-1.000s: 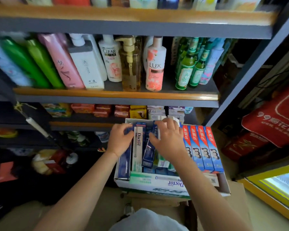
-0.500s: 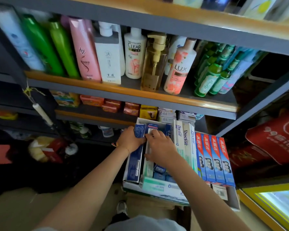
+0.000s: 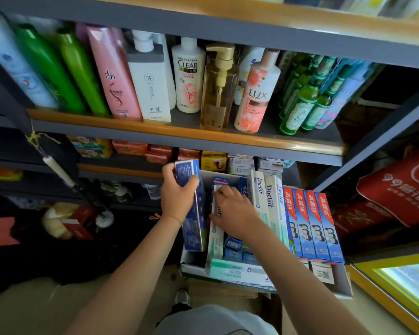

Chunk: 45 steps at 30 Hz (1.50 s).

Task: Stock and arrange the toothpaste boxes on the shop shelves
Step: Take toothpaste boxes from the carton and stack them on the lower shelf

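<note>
Head view: left hand [image 3: 177, 199] gripping blue box [image 3: 191, 206], right hand [image 3: 232, 209] seemingly pinching white box [image 3: 215, 234]; carton [image 3: 230, 272] mostly unstocked.

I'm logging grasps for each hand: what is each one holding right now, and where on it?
The left hand grips a dark blue toothpaste box round its upper part. The right hand pinches a white toothpaste box near its top.

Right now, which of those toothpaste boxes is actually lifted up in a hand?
The dark blue box at the tray's left end: the left hand grips it, raised above the rest. The red-and-blue boxes and white Doctor boxes stand untouched.
</note>
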Available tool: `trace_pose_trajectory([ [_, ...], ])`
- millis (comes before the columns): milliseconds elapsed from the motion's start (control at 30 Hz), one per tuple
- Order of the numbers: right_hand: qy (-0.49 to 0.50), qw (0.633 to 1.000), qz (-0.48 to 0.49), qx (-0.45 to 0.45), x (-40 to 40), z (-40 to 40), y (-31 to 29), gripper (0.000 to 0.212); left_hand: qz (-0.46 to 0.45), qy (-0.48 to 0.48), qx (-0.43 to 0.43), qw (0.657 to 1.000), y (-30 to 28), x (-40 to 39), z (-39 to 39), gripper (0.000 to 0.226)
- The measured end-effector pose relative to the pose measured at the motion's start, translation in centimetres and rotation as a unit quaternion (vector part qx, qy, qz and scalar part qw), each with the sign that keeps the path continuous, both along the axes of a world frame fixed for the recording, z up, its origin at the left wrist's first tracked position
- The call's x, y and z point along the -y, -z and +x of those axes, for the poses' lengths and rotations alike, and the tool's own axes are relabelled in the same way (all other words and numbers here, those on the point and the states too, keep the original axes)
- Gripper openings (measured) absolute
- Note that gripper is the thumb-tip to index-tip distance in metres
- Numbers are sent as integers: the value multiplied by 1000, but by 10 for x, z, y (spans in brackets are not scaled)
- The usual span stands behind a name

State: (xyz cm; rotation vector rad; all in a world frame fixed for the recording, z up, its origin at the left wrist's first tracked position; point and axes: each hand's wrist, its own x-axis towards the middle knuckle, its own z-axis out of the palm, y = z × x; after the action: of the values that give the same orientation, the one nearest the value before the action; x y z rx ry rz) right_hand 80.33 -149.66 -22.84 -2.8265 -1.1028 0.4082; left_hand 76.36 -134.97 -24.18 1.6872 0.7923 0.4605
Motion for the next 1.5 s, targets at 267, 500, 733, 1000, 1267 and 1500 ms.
trace_pose_trajectory([
  [267, 30, 999, 28, 21, 6, -2, -10, 50, -212, 13, -63, 975, -27, -37, 15, 41],
  [500, 268, 958, -91, 51, 47, 14, -30, 78, -273, 172, -163, 932, 1, -5, 12, 49],
  [733, 326, 941, -55, -75, 59, 15, -21, 84, 150, 225, -266, 925, 7, 41, 22, 68],
  [1000, 334, 939, 16, -85, 60, 8, -16, 78, 313, 192, -312, 876, 3, 44, 31, 64],
  [1267, 305, 946, 60, -89, 62, 7, -11, 67, 287, 197, -299, 889, 13, 15, 36, 67],
  [1500, 319, 933, 126, -110, 68, 8, -10, 64, 190, 245, -282, 908, -8, 35, 33, 75],
])
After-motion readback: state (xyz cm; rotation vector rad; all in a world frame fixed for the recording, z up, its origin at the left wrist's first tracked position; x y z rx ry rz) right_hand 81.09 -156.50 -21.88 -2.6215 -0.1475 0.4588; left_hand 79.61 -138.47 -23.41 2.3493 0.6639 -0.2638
